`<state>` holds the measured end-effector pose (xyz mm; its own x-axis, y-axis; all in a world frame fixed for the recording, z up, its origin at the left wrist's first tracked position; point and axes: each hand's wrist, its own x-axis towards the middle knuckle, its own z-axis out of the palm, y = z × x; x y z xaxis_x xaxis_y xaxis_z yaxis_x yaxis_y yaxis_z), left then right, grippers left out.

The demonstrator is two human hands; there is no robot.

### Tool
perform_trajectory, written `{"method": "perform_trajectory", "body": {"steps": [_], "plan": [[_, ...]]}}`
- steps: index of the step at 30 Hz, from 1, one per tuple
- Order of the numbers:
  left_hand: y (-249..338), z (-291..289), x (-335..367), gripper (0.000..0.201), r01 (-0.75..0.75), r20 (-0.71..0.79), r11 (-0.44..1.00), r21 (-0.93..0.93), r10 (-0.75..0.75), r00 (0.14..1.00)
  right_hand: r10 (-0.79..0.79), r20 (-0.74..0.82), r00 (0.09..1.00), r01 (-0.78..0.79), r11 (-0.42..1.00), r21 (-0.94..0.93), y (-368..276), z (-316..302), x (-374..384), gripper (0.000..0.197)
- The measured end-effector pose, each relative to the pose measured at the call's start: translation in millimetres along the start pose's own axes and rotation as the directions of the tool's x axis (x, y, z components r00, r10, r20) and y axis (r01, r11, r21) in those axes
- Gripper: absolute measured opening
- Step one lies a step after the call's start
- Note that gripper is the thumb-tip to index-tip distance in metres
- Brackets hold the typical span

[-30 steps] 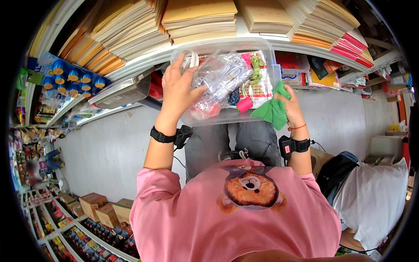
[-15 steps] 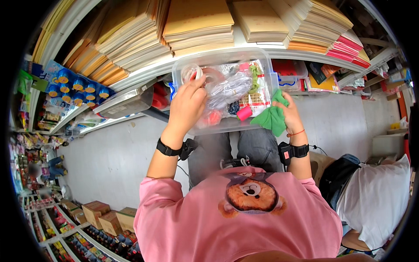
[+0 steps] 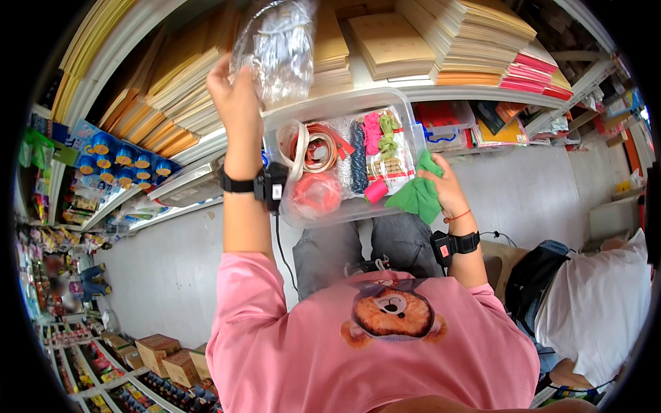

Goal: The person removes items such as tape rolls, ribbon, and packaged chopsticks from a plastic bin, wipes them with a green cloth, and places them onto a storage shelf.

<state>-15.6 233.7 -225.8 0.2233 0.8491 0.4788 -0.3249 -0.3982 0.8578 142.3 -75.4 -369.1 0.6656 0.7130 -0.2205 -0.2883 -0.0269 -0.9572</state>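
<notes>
clear bag (image 3: 284, 51) has risen in left hand (image 3: 235, 102)

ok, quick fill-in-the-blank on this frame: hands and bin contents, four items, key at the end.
1. The left hand holds a crinkled clear plastic bag with ___ (white/black) cord inside.
2. The right hand holds a crumpled cloth coloured ___.
3. In the rectangular clear plastic bin, the olive-green cord bundle lies to the ___ (left/right) of the bright pink cord bundle.
4. The small cylindrical spool is ___ (pink/blue).

Key: white; green; right; pink.
</notes>
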Motion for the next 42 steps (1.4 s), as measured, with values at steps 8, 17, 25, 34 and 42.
{"method": "perform_trajectory", "body": {"steps": [8,17,25,34,42], "plan": [[-12.8,-10.9,-47.2,0.037,-0.594,0.477,0.548,0.588,0.358,0.803,-0.018,-0.062,0.998,0.012,0.996,-0.094,23.2,-13.9,9.0,0.039],[-24.9,-0.1,-128.9,0.03,-0.525,0.916,0.77,0.362,-0.19,0.353,-0.044,-0.044,0.998,0.039,0.992,-0.122,23.7,-15.3,12.4,0.038],[-79.3,32.8,-186.9,0.021,-0.6,0.934,0.715,0.358,-0.275,0.229,-0.039,-0.022,0.999,0.035,0.985,-0.17,25.0,-17.4,15.4,0.048],[-14.2,-7.2,-116.2,0.033,-0.558,0.818,0.661,0.502,-0.153,0.555,-0.025,-0.051,0.998,0.019,0.992,-0.122,22.8,-13.8,7.9,0.038],[-6.5,-32.9,-146.4,0.039,-0.464,0.807,0.689,0.556,-0.313,0.501,0.02,-0.054,0.998,-0.024,0.997,-0.074,21.7,-11.6,9.5,0.038]]}}
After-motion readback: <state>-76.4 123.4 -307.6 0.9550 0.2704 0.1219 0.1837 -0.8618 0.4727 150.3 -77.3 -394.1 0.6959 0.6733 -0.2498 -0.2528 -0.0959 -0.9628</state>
